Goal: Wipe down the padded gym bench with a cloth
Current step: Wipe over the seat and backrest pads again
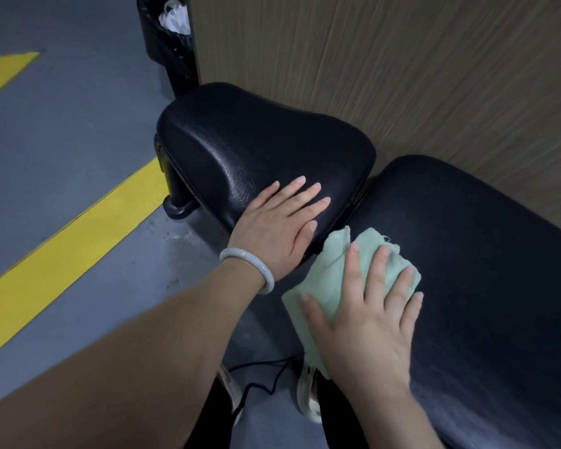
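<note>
Right hand (366,306), fingers spread, presses pale green soft cloth (334,273) flat on long black padded bench cushion (483,270), near its front edge. Left hand (279,228), flat, braces smaller black seat pad (256,150). Cloth: light, limp, likely to bunch; palm it. Open cushion rightward; wood-grain wall (402,66) close behind.

Two black bench pads: seat pad (256,150), back pad (486,270). One green cloth (334,270). Two hands: left hand (279,228), right hand (366,315). One bangle (250,268). Two yellow floor stripes (68,251). One bin (169,40). Two shoes (308,393).
</note>
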The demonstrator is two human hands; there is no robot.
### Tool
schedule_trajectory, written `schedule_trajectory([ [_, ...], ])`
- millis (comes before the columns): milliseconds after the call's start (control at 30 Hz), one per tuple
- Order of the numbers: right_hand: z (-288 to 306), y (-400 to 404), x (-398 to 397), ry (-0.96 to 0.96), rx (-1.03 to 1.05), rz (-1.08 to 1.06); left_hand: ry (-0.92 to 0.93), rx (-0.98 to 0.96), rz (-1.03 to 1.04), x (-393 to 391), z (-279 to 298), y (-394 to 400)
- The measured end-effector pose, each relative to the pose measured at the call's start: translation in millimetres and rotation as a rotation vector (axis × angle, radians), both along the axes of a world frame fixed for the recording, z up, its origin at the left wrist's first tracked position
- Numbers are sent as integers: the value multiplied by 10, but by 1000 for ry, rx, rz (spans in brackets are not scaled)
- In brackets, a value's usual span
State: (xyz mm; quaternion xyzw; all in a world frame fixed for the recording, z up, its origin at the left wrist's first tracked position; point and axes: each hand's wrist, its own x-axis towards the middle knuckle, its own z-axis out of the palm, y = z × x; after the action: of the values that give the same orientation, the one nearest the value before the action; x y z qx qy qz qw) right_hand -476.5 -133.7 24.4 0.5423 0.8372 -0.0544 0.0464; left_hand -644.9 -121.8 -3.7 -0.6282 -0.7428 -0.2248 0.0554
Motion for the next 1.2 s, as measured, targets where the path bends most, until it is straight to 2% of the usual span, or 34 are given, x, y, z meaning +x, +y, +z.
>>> schedule_trajectory([
  [133,-4,235,-271,31,-26,-171,6,-12,-3,-3,-8,5],
  [300,-137,-89,-160,154,67,-215,18,-26,1,5,13,-1],
  [433,-59,-79,-220,101,63,-252,8,-14,-8,1,11,-12],
  [500,-18,147,-332,47,-17,-267,8,-13,-15,-5,6,-5],
  [633,29,252,-409,50,-62,-234,6,-14,-13,-11,1,-8],
  [800,-155,-231,-181,97,54,-154,12,-24,-14,-7,8,-16],
  [900,-112,-105,-294,72,84,-190,7,-23,-22,-13,6,-12],
  [1033,-24,197,-445,42,-13,-163,4,-13,-25,-16,0,-11],
  [1133,-43,100,-278,62,-32,-150,2,-25,-22,-10,4,-16],
  [1200,-94,-98,-83,87,40,-163,8,-25,-19,-5,8,-14],
])
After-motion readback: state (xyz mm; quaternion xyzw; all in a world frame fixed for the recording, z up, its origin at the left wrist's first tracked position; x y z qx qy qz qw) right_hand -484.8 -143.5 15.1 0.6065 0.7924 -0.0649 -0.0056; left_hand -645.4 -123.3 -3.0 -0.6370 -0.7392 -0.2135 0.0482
